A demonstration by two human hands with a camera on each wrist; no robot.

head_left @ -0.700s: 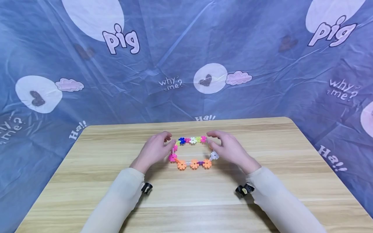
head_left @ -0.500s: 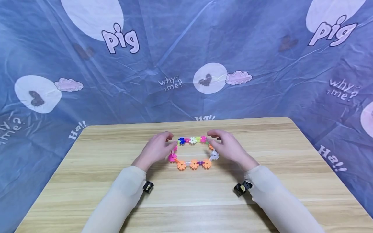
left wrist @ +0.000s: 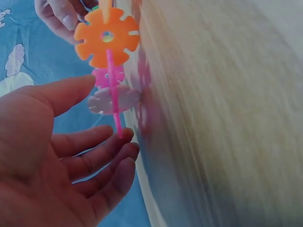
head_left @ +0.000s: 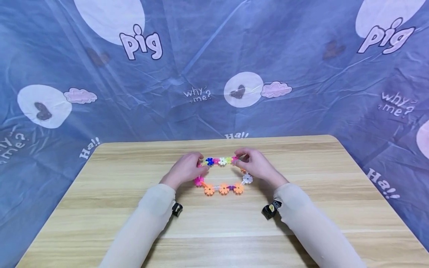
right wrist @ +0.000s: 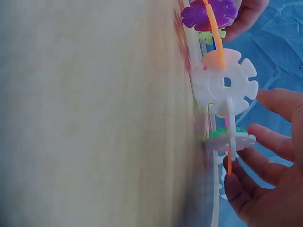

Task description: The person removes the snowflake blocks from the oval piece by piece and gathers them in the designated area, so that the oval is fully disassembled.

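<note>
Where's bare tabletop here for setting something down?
In the head view, the table is bare nearer than the ring of flower discs, between the left sleeve and right sleeve. Wide patches lie outside each sleeve; a small one inside the ring. Crowded: the ring's far corners, at the left grip and right grip.

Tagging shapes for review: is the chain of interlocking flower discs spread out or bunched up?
Spread out: the head view shows the flower-disc chain outlining a rough rectangle, tabletop visible inside.
</note>
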